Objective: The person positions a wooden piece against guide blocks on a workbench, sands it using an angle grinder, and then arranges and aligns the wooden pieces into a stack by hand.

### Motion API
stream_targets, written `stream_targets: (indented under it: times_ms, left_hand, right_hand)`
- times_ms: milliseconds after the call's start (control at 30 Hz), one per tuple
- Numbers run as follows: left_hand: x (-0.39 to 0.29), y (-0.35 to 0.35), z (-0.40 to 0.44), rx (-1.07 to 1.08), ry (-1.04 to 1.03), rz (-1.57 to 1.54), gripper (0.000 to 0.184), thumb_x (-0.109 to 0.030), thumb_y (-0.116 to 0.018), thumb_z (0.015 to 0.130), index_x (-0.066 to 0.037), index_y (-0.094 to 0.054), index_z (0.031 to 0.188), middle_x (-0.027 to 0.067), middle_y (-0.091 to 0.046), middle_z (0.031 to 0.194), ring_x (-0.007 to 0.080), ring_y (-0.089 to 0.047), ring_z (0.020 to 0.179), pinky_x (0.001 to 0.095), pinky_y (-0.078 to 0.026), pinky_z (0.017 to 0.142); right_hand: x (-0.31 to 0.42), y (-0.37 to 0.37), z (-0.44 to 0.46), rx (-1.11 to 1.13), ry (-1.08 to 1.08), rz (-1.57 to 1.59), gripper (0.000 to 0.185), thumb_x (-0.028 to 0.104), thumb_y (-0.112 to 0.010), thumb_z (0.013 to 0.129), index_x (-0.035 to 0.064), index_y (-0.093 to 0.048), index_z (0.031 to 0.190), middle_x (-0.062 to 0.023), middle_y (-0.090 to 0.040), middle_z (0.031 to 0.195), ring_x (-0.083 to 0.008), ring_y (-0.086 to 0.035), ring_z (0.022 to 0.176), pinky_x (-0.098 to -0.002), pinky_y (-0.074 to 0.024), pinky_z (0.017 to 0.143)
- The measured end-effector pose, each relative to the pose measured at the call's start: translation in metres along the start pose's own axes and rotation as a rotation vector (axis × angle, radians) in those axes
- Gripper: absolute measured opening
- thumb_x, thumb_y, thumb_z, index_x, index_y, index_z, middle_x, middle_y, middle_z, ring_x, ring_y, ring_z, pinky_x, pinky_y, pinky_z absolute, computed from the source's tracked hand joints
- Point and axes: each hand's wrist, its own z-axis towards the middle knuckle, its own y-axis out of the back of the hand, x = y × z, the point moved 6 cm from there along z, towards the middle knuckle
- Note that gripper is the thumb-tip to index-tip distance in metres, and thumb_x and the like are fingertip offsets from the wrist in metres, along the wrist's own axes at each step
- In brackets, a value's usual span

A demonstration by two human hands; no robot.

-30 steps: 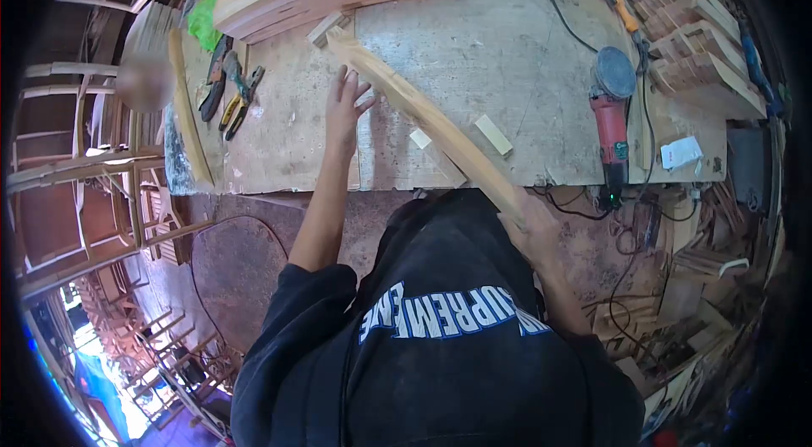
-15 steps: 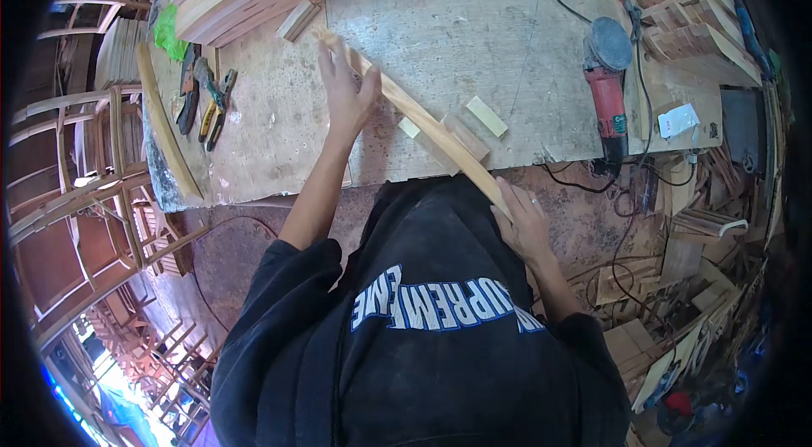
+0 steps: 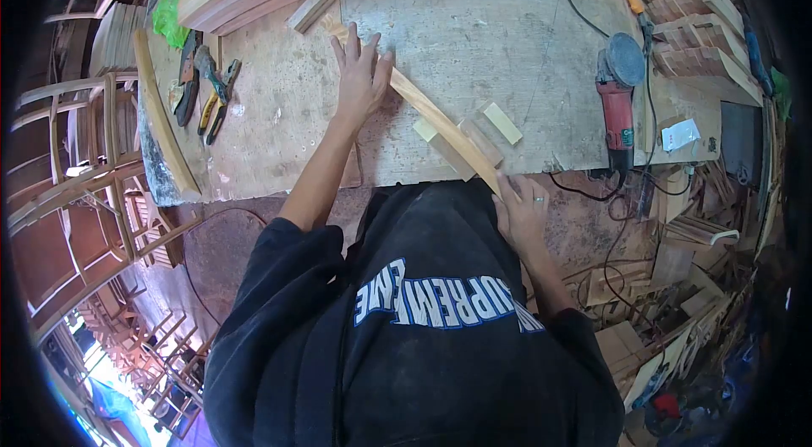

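Wooden strip (image 3: 444, 122), one: slanting across the surface (image 3: 507, 41), from upper centre to right of frame centre. Left hand (image 3: 364, 79): fingers spread over its upper part; cannot tell whether grasping. Right hand (image 3: 523, 214): grip closed on its lower end. Pliers (image 3: 208, 115): upper left. Red power tool (image 3: 618, 115): upper right.

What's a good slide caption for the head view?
Left hand spread over a wooden strip, right hand at its near end, past the workbench edge.

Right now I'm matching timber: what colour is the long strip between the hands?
The long strip is light tan, clearest in the head view.
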Motion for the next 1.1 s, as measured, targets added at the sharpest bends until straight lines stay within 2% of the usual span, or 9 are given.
stream_targets:
  times_ms: [133,233,433,667,733,800,833,1000,1100]
  left_hand:
    - [0.013,-0.003,0.004,-0.054,0.000,0.071,0.047,-0.030,-0.050,0.094,0.004,-0.051,0.127,0.0389,-0.029,0.140,0.0517,-0.017,0.137,0.0586,-0.003,0.114]
    - [0.010,-0.002,0.003,-0.062,-0.017,0.046,0.047,-0.029,-0.049,0.094,0.005,-0.051,0.127,0.0393,-0.031,0.139,0.0514,-0.017,0.137,0.0592,-0.007,0.114]
    - [0.009,0.005,0.008,-0.105,-0.001,0.054,0.046,-0.028,-0.050,0.094,0.005,-0.052,0.126,0.0382,-0.035,0.137,0.0510,-0.019,0.137,0.0596,-0.009,0.114]
    - [0.025,0.004,0.015,-0.110,-0.010,0.073,0.049,-0.029,-0.045,0.095,0.006,-0.050,0.128,0.0377,-0.034,0.138,0.0506,-0.019,0.137,0.0566,-0.011,0.114]
    - [0.025,0.002,0.014,-0.089,-0.051,0.091,0.051,-0.033,-0.046,0.095,0.003,-0.049,0.131,0.0358,-0.030,0.142,0.0512,-0.017,0.138,0.0609,-0.012,0.112]
    - [0.026,-0.001,0.019,-0.015,0.242,0.216,0.054,-0.037,-0.048,0.093,-0.001,-0.048,0.134,0.0322,-0.025,0.147,0.0509,-0.013,0.139,0.0678,-0.012,0.108]
    - [0.019,-0.003,0.021,-0.029,0.226,0.206,0.057,-0.041,-0.048,0.092,-0.004,-0.048,0.136,0.0274,-0.021,0.151,0.0492,-0.010,0.141,0.0727,-0.011,0.104]
    - [-0.006,-0.026,0.033,0.023,0.219,0.343,0.059,-0.043,-0.044,0.093,-0.004,-0.046,0.137,0.0240,-0.020,0.153,0.0481,-0.008,0.142,0.0729,-0.009,0.105]
    - [0.006,-0.030,0.034,0.021,0.257,0.396,0.054,-0.036,-0.046,0.091,-0.005,-0.047,0.136,0.0233,-0.023,0.152,0.0463,-0.011,0.142,0.0730,-0.009,0.105]
  right_hand:
    - [0.004,-0.004,0.014,-0.043,0.093,-0.030,0.047,0.018,-0.066,0.082,0.0160,-0.058,0.128,-0.0116,-0.052,0.124,-0.0325,-0.044,0.118,-0.0509,-0.0336,0.099]
    - [-0.001,-0.014,0.005,-0.008,0.070,-0.092,0.049,0.020,-0.065,0.083,0.0157,-0.055,0.132,-0.0161,-0.044,0.139,-0.0390,-0.035,0.133,-0.0582,-0.0234,0.107]
    - [-0.005,-0.027,0.007,-0.008,0.084,-0.116,0.052,0.028,-0.064,0.086,0.0217,-0.051,0.136,-0.0127,-0.037,0.146,-0.0373,-0.027,0.138,-0.0649,-0.0165,0.109]
    - [-0.002,-0.039,0.018,-0.075,0.089,-0.091,0.050,0.025,-0.062,0.087,0.0190,-0.051,0.136,-0.0153,-0.036,0.147,-0.0418,-0.025,0.139,-0.0684,-0.0132,0.108]
    - [-0.002,-0.038,0.015,-0.073,0.070,-0.045,0.050,0.027,-0.062,0.088,0.0212,-0.051,0.136,-0.0117,-0.033,0.151,-0.0388,-0.022,0.142,-0.0686,-0.0129,0.108]
    - [-0.001,-0.036,0.016,-0.071,0.053,-0.029,0.049,0.027,-0.062,0.088,0.0211,-0.052,0.136,-0.0116,-0.034,0.150,-0.0385,-0.022,0.141,-0.0690,-0.0127,0.108]
    - [0.000,-0.034,0.016,-0.065,0.067,-0.013,0.049,0.028,-0.062,0.088,0.0210,-0.052,0.135,-0.0114,-0.034,0.150,-0.0382,-0.023,0.141,-0.0693,-0.0126,0.108]
    - [0.001,-0.026,0.015,-0.048,0.180,0.024,0.048,0.027,-0.062,0.088,0.0201,-0.052,0.135,-0.0095,-0.035,0.150,-0.0376,-0.025,0.141,-0.0694,-0.0134,0.108]
    - [0.002,-0.034,0.022,-0.047,0.245,0.011,0.047,0.024,-0.060,0.088,0.0194,-0.052,0.135,-0.0093,-0.037,0.149,-0.0379,-0.028,0.139,-0.0695,-0.0171,0.107]
